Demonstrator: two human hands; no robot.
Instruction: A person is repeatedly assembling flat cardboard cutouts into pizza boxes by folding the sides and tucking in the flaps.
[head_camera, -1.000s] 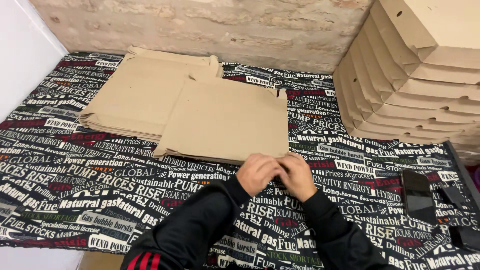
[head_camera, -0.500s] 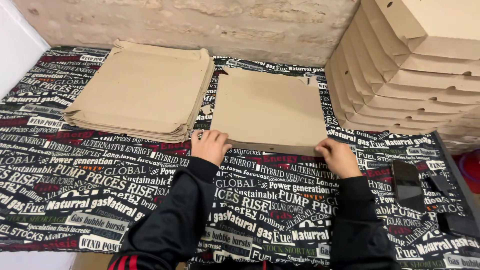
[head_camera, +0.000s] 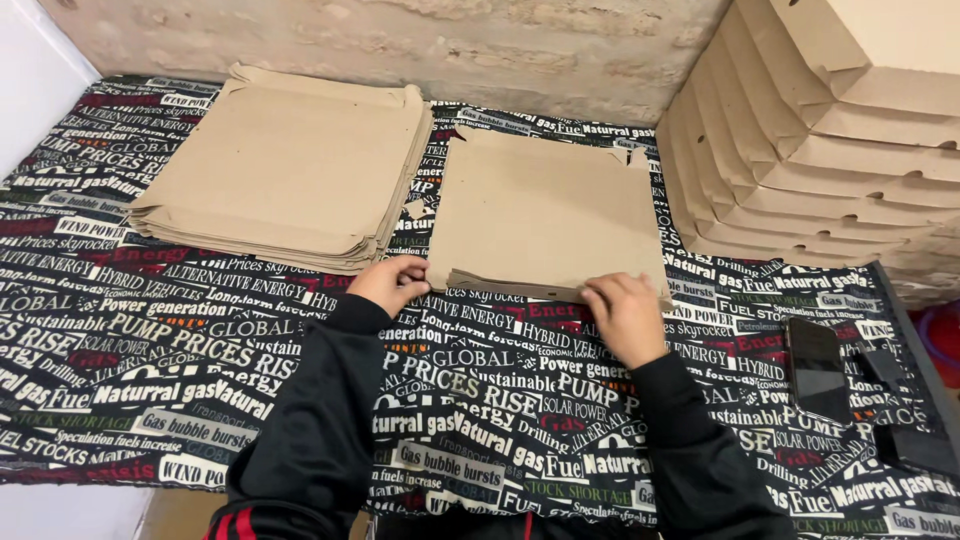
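Note:
A flat brown cardboard box blank (head_camera: 545, 215) lies on the table in front of me. My left hand (head_camera: 390, 283) pinches its near left corner. My right hand (head_camera: 625, 315) presses on the near edge toward the right corner, where a folded flap shows underneath. Both arms wear black sleeves; the left one has red stripes.
A stack of flat cardboard blanks (head_camera: 285, 170) sits at the back left. Assembled boxes (head_camera: 830, 130) are piled in a leaning stack at the right. A dark phone (head_camera: 815, 368) lies at the right on the printed tablecloth (head_camera: 150, 340). A rough stone wall runs behind.
My hands were together at the sheet's near edge, then spread apart to its two near corners. The blank has moved right, away from the stack.

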